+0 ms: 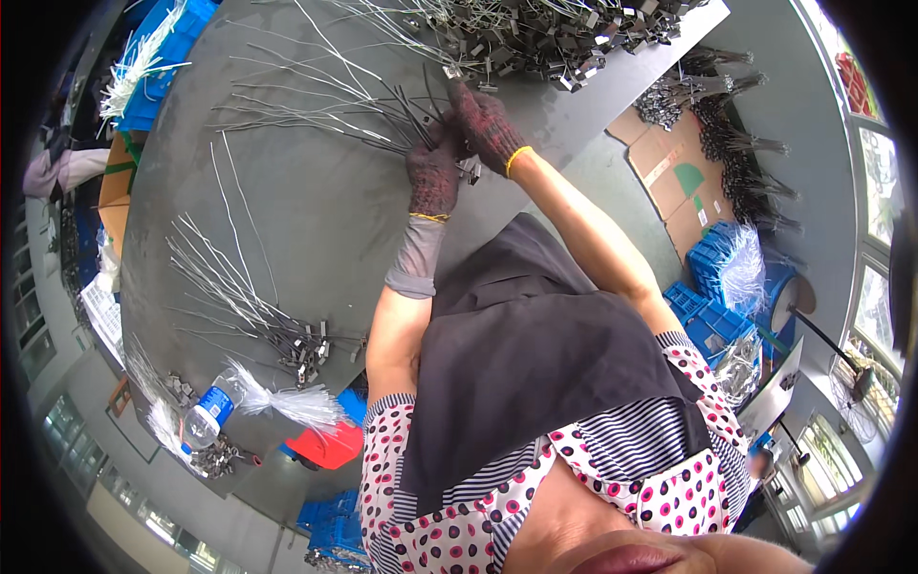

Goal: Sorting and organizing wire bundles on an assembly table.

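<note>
Both my hands wear dark red and black knit gloves with yellow cuffs and meet over the grey table point(316, 220). My left hand point(433, 177) is closed round a bundle of thin wires point(335, 110), whose pale ends fan out to the left. Dark stretches of these wires run into its fingers. Small metal pieces point(470, 170) poke out below the gloves. My right hand point(491, 132) presses against the left with its fingers curled; what they grip is hidden. A silver metal clip point(451, 72) shows right at its upper fingertip.
A large heap of wires with metal clips point(545, 43) covers the table's far side. Nearer left lies another bunch of wires point(229, 287), beside a water bottle point(212, 413) and clear plastic strands point(296, 404). Blue crates point(712, 320) and flattened cardboard point(674, 177) are at right.
</note>
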A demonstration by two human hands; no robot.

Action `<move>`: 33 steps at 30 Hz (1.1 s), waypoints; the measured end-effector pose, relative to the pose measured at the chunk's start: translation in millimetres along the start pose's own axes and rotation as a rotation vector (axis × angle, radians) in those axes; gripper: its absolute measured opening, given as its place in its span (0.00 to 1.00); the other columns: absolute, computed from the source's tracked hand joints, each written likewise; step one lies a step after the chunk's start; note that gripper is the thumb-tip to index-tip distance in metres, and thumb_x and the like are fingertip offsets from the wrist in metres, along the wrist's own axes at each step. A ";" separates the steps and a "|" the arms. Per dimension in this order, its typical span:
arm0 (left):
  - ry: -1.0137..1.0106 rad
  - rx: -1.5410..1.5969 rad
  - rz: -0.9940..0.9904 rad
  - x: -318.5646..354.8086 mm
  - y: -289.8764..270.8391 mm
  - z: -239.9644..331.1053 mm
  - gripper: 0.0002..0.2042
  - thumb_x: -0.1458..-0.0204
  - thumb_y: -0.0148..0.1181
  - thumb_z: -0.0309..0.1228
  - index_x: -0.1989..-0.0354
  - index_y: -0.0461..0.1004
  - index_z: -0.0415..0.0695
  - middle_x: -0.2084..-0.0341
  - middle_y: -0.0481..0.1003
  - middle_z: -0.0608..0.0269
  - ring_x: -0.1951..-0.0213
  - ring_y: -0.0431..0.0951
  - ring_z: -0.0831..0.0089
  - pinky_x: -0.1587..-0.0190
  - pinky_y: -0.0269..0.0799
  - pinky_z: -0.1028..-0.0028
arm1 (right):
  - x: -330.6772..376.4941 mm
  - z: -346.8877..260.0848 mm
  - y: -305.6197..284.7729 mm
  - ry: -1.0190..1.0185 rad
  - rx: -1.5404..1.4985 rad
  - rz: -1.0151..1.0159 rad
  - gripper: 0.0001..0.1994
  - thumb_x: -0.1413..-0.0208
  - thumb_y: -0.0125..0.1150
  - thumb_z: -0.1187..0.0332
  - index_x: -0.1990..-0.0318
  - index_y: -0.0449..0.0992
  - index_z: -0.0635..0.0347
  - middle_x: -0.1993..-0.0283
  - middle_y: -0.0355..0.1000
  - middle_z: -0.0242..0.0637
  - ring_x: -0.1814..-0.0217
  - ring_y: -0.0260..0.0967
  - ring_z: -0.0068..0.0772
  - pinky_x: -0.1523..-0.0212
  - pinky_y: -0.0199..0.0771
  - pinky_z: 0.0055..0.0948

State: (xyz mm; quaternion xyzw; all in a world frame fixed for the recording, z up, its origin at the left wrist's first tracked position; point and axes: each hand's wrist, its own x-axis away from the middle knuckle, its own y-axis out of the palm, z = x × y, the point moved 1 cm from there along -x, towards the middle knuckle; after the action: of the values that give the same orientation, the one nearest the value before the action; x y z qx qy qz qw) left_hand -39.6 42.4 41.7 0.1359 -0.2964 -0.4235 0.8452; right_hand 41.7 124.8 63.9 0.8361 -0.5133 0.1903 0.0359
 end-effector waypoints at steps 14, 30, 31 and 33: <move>0.414 -1.125 0.533 -30.3 -98.4 38.0 0.21 0.47 0.66 0.48 0.69 0.76 0.37 0.78 0.77 0.64 0.75 0.77 0.70 0.71 0.74 0.64 | -82.5 50.9 -49.2 -0.005 0.769 0.229 0.25 0.52 0.56 0.46 0.61 0.82 0.60 0.60 0.78 0.52 0.54 0.76 0.56 0.53 0.75 0.45; -0.430 0.028 -0.283 -17.0 41.8 -87.6 0.10 0.40 0.58 0.31 0.57 0.71 0.36 0.67 0.77 0.52 0.69 0.81 0.61 0.63 0.84 0.56 | 220.5 120.9 -141.6 0.270 -0.125 0.104 0.11 0.42 0.60 0.67 0.61 0.80 0.67 0.67 0.77 0.38 0.68 0.73 0.24 0.64 0.73 0.22; -0.444 0.090 -0.277 -14.1 48.9 -85.9 0.09 0.39 0.57 0.30 0.58 0.72 0.36 0.67 0.77 0.52 0.68 0.81 0.60 0.60 0.83 0.55 | 242.2 141.4 -149.2 0.229 -0.015 0.105 0.13 0.42 0.60 0.63 0.63 0.81 0.67 0.68 0.77 0.38 0.68 0.72 0.24 0.65 0.73 0.24; -0.429 0.165 -0.286 -9.8 50.8 -84.3 0.09 0.39 0.57 0.30 0.57 0.72 0.36 0.67 0.78 0.52 0.66 0.81 0.59 0.58 0.82 0.53 | 284.2 191.3 -163.4 0.286 0.104 0.096 0.17 0.42 0.60 0.57 0.64 0.81 0.67 0.69 0.76 0.38 0.68 0.71 0.24 0.64 0.72 0.26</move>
State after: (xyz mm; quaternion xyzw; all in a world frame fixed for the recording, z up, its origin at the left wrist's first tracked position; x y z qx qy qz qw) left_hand 40.1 79.1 -4.0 0.1518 -0.4797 -0.5322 0.6809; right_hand 351.9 -87.3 10.1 0.7757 -0.5316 0.3353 0.0563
